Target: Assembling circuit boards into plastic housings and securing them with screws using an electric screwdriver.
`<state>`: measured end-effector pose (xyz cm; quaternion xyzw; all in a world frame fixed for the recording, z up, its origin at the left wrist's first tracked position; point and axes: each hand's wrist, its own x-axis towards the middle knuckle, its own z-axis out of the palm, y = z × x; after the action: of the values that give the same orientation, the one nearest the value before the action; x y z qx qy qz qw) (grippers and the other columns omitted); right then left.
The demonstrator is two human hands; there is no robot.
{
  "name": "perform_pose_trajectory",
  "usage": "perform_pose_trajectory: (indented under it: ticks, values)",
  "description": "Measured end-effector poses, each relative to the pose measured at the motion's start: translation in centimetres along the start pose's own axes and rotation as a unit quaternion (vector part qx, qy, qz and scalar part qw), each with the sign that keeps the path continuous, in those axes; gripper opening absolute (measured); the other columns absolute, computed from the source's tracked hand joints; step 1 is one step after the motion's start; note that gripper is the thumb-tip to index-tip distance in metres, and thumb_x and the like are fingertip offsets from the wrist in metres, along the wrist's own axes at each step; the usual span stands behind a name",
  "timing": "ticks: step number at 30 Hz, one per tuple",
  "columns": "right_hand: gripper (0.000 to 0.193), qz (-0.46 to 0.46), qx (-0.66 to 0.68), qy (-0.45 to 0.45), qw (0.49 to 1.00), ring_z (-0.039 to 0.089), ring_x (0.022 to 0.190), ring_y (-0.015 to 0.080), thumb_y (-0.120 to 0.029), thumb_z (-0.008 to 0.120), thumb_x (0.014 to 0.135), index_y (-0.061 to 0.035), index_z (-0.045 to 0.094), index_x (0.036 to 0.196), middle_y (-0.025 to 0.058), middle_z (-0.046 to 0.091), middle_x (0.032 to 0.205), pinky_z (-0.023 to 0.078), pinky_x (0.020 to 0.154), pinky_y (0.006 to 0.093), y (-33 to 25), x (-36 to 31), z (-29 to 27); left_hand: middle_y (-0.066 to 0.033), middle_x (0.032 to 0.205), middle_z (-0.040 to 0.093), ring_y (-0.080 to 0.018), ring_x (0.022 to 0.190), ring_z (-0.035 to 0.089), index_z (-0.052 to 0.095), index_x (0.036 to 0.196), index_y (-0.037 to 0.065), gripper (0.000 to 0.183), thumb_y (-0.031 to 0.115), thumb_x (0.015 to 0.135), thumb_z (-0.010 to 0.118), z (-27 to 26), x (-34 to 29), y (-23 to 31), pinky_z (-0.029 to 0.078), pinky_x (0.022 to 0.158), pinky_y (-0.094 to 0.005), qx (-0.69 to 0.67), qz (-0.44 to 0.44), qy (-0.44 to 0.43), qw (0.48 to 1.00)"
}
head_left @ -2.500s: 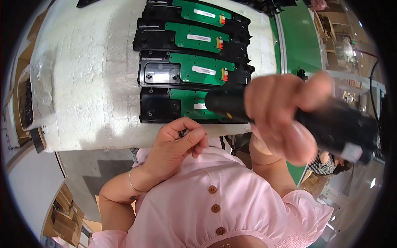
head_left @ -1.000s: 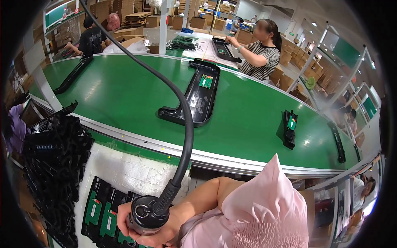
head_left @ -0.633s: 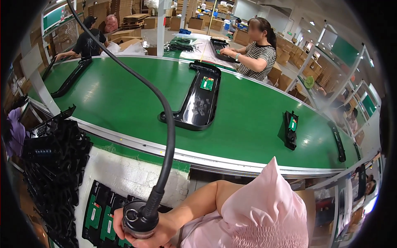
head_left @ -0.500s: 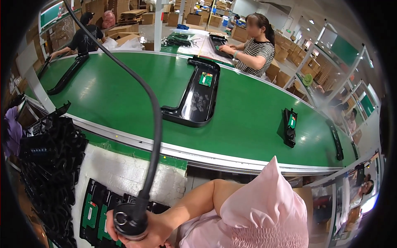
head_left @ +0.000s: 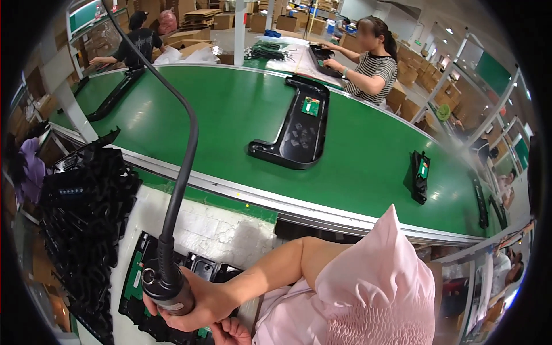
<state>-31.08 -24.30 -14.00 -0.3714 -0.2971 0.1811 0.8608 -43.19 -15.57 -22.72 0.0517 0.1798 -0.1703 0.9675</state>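
Observation:
My right hand is wrapped round a black corded electric screwdriver, whose thick cable runs upward. The tool's tip is hidden. Below it, at the lower edge, my left hand shows only partly, its fingers curled together; what they hold, if anything, I cannot make out. Under the tool and hands lie black plastic housings with green circuit boards, on a white padded worktop.
Left of the worktop is a heap of black plastic parts. Beyond runs a green conveyor belt, carrying a large black panel and a smaller black part. A person in stripes works across it; another stands far left.
The view has shifted, so the surroundings sit farther right. My right hand has moved the screwdriver leftward over the housings. My left hand's fingers now show more. The striped person's arm reaches out.

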Motion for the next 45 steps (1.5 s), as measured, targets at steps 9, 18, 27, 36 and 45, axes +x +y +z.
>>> perform_pose_trajectory:
  ticks: [9,18,27,36,45]
  values:
    - [0.020,-0.059,-0.077,-0.046,0.994,0.045,0.057,0.0047,-0.006,0.059,0.068,-0.0006,0.049,0.084,0.0004,0.048,0.069,0.036,0.052,0.0197,1.3,1.0,1.2,-0.0014,0.066,0.033,-0.0128,0.059,0.029,0.047,0.088,0.002,0.017,0.019,0.089,0.046,-0.9,1.0,-0.1,0.028,0.054,-0.0239,-0.039,-0.010,-0.027,0.999]
    - [0.017,-0.014,-0.072,-0.081,0.994,0.046,0.056,0.0060,-0.008,0.058,0.068,-0.0008,0.050,0.081,0.0002,0.048,0.064,0.035,0.052,0.0198,0.9,1.0,2.8,-0.0079,0.081,0.043,-0.0166,0.073,0.043,0.047,0.089,0.000,0.013,0.013,0.089,0.042,-1.1,2.6,0.1,0.038,0.066,-0.0258,-0.062,0.073,0.117,0.988]
    - [0.032,0.223,-0.226,-0.140,0.938,0.052,0.067,0.0121,-0.010,0.065,0.067,-0.0059,0.046,0.093,0.0036,0.052,0.074,0.044,0.062,0.0259,-0.2,0.9,1.6,-0.0093,0.092,0.046,-0.0177,0.085,0.047,0.049,0.094,0.001,0.012,0.007,0.084,0.047,-2.7,0.9,-0.3,0.041,0.075,-0.0260,0.865,0.379,-0.050,0.326]
    - [0.031,0.101,-0.114,-0.120,0.981,0.035,0.045,0.0095,-0.010,0.044,0.067,-0.0073,0.040,0.097,-0.0016,0.038,0.054,0.033,0.051,0.0265,4.6,0.6,3.8,-0.0041,0.091,0.056,-0.0143,0.083,0.054,0.052,0.094,0.006,0.023,0.026,0.085,0.049,4.0,3.5,0.5,0.044,0.070,-0.0278,0.177,0.300,0.187,0.919]
    - [0.029,0.109,-0.137,-0.161,0.971,0.041,0.049,0.0117,-0.005,0.052,0.067,-0.0039,0.039,0.093,0.0029,0.042,0.059,0.040,0.052,0.0273,5.6,0.0,5.0,-0.0050,0.086,0.053,-0.0131,0.076,0.050,0.051,0.089,0.002,0.028,0.029,0.083,0.045,6.7,3.9,0.7,0.040,0.067,-0.0251,0.027,0.525,0.130,0.840]
